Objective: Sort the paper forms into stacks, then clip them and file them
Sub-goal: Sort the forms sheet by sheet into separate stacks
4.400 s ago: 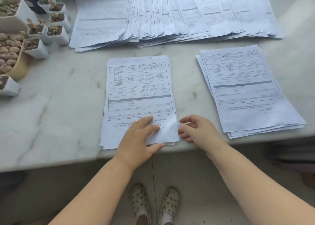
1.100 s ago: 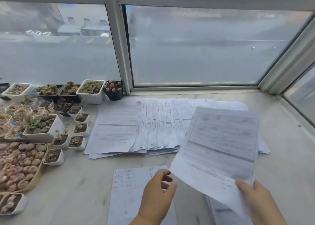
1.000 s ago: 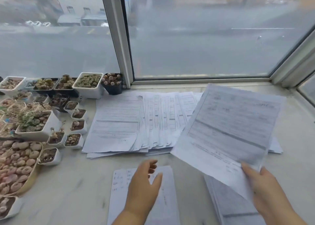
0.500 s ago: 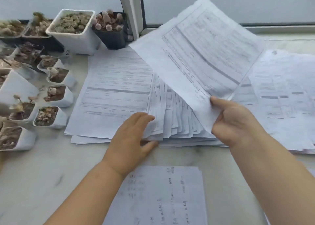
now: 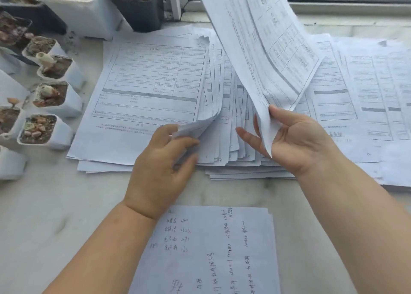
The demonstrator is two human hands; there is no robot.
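A fanned spread of printed paper forms (image 5: 153, 86) lies across the marble sill. My left hand (image 5: 164, 167) pinches the lower right corner of the leftmost forms and curls it upward. My right hand (image 5: 295, 138) holds a loose form (image 5: 262, 40) by its lower corner, between thumb and fingers, tilted up above the middle of the spread. More forms (image 5: 364, 93) continue to the right. A separate stack topped by a handwritten sheet (image 5: 211, 249) lies near me, below both hands.
Small white pots of succulents (image 5: 47, 129) line the left edge of the sill. A larger white pot (image 5: 82, 11) and a black pot (image 5: 140, 11) stand at the back by the window frame. Bare marble (image 5: 55, 216) shows at the lower left.
The view has moved closer to the spread. My left hand went from resting on the left forms to lifting their corner. My right hand has brought the loose form lower over the spread.
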